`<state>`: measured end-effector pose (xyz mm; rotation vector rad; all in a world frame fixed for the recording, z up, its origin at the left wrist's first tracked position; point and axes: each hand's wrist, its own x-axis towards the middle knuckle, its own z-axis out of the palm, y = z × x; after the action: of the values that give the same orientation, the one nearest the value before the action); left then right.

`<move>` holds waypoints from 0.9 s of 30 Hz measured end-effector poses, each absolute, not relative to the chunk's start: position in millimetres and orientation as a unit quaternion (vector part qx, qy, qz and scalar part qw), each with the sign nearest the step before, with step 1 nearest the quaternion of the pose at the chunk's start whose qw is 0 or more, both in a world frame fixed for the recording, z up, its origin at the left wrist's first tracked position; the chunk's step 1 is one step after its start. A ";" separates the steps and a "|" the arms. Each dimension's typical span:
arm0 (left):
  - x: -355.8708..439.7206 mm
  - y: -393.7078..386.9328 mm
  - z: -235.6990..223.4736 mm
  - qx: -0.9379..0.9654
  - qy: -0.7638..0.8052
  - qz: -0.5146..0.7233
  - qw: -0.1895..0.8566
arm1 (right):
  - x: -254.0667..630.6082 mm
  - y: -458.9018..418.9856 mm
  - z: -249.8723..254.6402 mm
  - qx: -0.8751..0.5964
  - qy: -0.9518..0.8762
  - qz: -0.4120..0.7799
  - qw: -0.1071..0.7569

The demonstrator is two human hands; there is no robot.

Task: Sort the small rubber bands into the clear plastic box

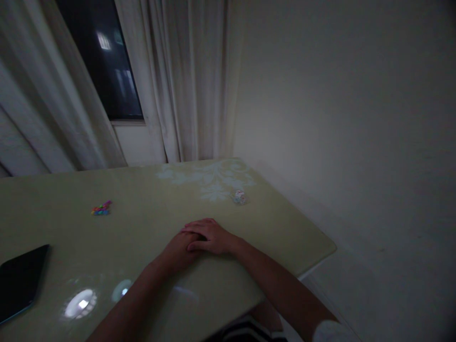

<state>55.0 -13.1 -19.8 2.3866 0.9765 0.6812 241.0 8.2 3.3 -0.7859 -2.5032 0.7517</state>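
Observation:
My right hand (214,236) lies over my left hand (184,248) on the pale greenish-yellow table (142,251). Its thumb stands apart from the other fingers, which rest stretched out across the back of the left hand. Most of the left hand's fingers are hidden beneath. No object shows in either hand. Beyond them to the right sits a small clear, crinkled bundle (239,197), too blurred to name. Farther left is a small cluster of multicoloured pieces (101,209), whose kind I cannot make out. Both lie apart from my hands.
A flat black device like a tablet (23,282) lies at the table's left. White floral patterning decorates the far corner. Light curtains (192,85) hang behind, beside a dark window (107,61). A plain wall (338,118) runs along the right side.

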 end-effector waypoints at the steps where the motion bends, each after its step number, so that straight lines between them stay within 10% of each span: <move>1: 54.7 -13.0 -20.0 0.870 0.357 0.246 0.234 | 241.0 8.3 2.7 -0.281 -0.898 0.269 0.207; 27: 57.5 -15.9 -10.7 0.867 0.359 0.241 0.248 | 241.8 7.7 1.6 -0.270 -0.896 0.271 0.227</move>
<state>57.5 -15.9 -10.7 2.3636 0.9778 0.6583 241.8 7.7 1.6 -0.7434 -2.4684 0.7469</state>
